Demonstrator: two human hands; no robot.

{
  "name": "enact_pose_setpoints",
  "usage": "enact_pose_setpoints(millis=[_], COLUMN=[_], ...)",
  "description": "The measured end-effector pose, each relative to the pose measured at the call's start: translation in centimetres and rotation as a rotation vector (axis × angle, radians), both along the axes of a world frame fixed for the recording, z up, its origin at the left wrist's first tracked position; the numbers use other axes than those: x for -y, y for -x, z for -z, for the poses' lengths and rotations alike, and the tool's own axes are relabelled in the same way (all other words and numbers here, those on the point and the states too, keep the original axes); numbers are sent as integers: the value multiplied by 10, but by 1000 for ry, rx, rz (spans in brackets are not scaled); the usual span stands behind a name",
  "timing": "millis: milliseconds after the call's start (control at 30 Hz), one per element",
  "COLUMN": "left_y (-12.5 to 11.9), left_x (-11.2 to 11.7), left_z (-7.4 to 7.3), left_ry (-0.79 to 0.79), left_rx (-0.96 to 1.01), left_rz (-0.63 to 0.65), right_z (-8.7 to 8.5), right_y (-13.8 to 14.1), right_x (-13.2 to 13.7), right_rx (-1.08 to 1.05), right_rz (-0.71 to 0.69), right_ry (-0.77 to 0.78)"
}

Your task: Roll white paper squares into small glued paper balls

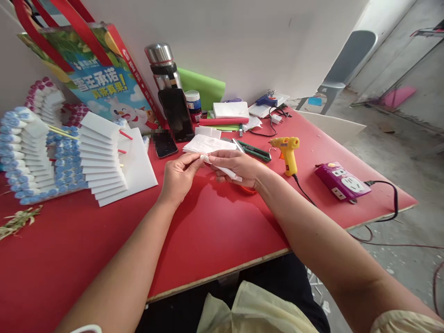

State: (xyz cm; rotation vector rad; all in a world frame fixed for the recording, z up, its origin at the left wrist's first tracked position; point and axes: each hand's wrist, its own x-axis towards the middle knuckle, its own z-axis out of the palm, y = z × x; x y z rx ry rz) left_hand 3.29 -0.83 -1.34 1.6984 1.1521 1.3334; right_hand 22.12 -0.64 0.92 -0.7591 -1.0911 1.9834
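Above the red table point(215, 240), both hands meet on a strip of thin white tissue paper point(229, 173). My left hand point(180, 178) pinches its narrow, bunched end between thumb and fingertips. Around the middle of the strip, my right hand point(236, 164) is closed, with the flat tail hanging out below the thumb. Just behind the hands lies a stack of white tissue sheets point(208, 144). A red round object point(248, 189) shows partly beneath my right hand, its kind hidden. Beyond that hand is a dark green utility knife point(255, 151).
At right stand a yellow glue gun point(288, 150) and a purple power strip point(342, 181) with cords. A stepped white model point(104, 162) with blue-tipped rolls fills the left. Behind are phones point(176, 113), a steel thermos point(161, 64) and a shopping bag point(100, 78).
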Motion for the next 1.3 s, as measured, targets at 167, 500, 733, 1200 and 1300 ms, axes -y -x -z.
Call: enact_pose_setpoints(millis=[167,500,733,1200,1300], left_y=[-2,-10,-9,3,6], left_x=[1,9,10,4,1], left_z=[2,-3,-1,-7,-7], left_ry=[-8,-253,-402,194,323], left_rx=[-6,-159,-255,118,158], left_rz=[-33,-103,-130,124,223], right_z=[4,14,15,4,6], right_y=[6,24,24,0,-2], right_x=[-1,9,9,2,-1], right_rx=[261,757,710,658,637], right_rz=[180,581,578,294,234], right_ry=[-158,-760,-771,-841,-811])
